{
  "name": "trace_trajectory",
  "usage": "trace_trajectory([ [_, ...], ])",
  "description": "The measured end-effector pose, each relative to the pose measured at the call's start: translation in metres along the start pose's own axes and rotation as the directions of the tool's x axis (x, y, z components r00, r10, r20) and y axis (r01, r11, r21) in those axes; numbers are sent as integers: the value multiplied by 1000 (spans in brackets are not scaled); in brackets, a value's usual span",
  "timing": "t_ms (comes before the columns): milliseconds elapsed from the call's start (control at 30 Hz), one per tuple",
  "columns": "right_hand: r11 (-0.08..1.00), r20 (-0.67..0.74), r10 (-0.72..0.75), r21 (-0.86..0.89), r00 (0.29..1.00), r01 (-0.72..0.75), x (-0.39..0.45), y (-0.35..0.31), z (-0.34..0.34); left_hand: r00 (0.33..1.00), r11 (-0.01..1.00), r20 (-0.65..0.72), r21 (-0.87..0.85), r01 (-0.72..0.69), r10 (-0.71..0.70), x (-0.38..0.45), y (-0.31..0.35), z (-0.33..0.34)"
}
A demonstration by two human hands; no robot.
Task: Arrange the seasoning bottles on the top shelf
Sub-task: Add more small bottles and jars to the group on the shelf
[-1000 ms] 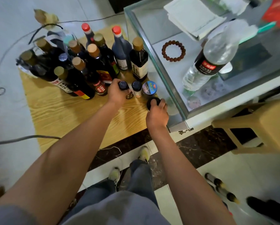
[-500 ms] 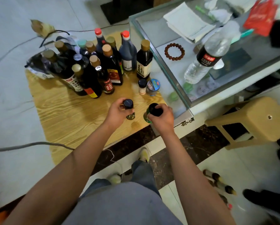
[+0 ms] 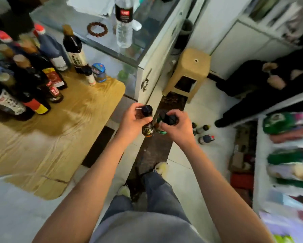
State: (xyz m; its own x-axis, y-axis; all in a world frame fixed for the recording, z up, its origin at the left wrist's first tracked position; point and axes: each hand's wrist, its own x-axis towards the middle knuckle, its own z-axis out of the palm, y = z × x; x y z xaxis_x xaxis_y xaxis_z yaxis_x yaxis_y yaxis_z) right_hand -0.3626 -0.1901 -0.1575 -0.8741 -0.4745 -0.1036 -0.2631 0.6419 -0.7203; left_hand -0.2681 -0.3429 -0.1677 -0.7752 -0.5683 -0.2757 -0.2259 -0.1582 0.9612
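My left hand (image 3: 132, 120) grips a small dark seasoning bottle (image 3: 147, 128) with a black cap and a dark label, held in the air over the floor. Right beside it, my right hand (image 3: 177, 126) grips another small bottle (image 3: 160, 129) with a black cap and a green label. The two bottles almost touch. Both are off the wooden table (image 3: 47, 141), to its right. Several tall dark sauce bottles (image 3: 49, 76) stand crowded at the table's far left, with a small shaker (image 3: 90, 76) and a blue-lidded jar (image 3: 99, 72) beside them.
A glass display counter (image 3: 143, 42) stands behind the table, with a water bottle (image 3: 123, 27) and a bead bracelet (image 3: 97, 29) on top. A tan plastic stool (image 3: 191, 72) stands on the floor ahead. Small bottles (image 3: 204, 135) lie on the floor. A white shelf (image 3: 259, 163) with packets is at right.
Both hands have lifted their small bottles off the table and carried them to the right, over the floor. My view has swung right, so the shelf and stool now show.
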Motion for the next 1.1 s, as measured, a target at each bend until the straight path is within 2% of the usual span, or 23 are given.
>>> trace_trajectory([
  [133, 998, -152, 60, 13, 987, -58, -45, 29, -62, 979, 992, 193, 92, -86, 67, -23, 17, 65],
  [233, 995, -247, 95, 49, 964, -85, -75, 46, -108, 936, 972, 323, 140, -191, 137, -45, 36, 112],
  [367, 989, -439, 151, 68, 886, -135, -136, 91, -186, 828, 947, 538, 159, -280, 155, -88, 55, 205],
  [467, 985, -546, 174, 95, 819, -146, -176, 119, -239, 769, 947, 621, 133, -293, 151, -119, 69, 272],
  [600, 975, -668, 220, 172, 711, -140, -228, 152, -315, 645, 922, 737, 79, -380, 203, -165, 94, 362],
  [867, 981, -871, 191, 160, 452, -107, -300, 211, -471, 435, 870, 831, -113, -479, 347, -257, 159, 537],
  [1000, 985, -917, 162, 130, 364, -112, -323, 226, -539, 379, 860, 834, -201, -470, 402, -290, 188, 605],
  [1100, 984, -929, 156, 118, 335, -130, -338, 234, -583, 327, 843, 843, -240, -482, 427, -306, 207, 646],
])
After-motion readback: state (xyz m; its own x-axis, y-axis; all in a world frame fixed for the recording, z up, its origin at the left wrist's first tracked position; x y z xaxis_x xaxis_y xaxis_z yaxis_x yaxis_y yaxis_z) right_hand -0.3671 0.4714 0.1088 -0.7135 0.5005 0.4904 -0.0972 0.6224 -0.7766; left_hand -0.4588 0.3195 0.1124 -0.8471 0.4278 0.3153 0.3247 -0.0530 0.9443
